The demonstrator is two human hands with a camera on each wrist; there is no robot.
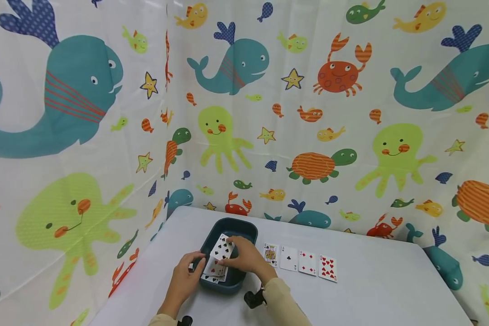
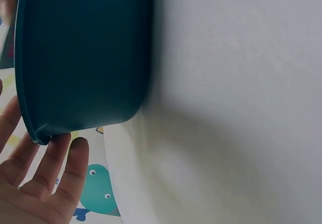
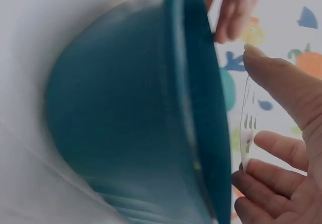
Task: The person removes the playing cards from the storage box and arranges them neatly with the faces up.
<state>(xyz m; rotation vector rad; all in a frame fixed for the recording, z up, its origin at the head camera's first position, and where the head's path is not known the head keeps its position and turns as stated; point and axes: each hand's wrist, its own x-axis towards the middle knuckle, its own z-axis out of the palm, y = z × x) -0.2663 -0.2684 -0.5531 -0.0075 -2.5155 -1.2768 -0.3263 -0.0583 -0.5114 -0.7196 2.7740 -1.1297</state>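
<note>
A dark teal plastic tub [image 1: 249,227] stands on the table with several playing cards inside. My right hand [image 1: 246,256] reaches over the tub and holds a playing card with black spades [image 1: 221,248] between thumb and fingers; in the right wrist view the card [image 3: 247,121] shows nearly edge-on. Below it lies a card with red pips [image 1: 214,268], overlapping other spade cards at the tub's near end. At the tub's left rim is my left hand [image 1: 186,274]. Its fingers [image 2: 75,163] are extended, with tips right at the rim in the left wrist view.
Right of the tub, a row holds a face card [image 1: 270,254], an ace of clubs [image 1: 288,258], a diamonds card [image 1: 307,262] and a hearts card [image 1: 328,268], all face up. A curtain [image 1: 236,131] printed with sea animals hangs behind and left of the white table [image 1: 383,280].
</note>
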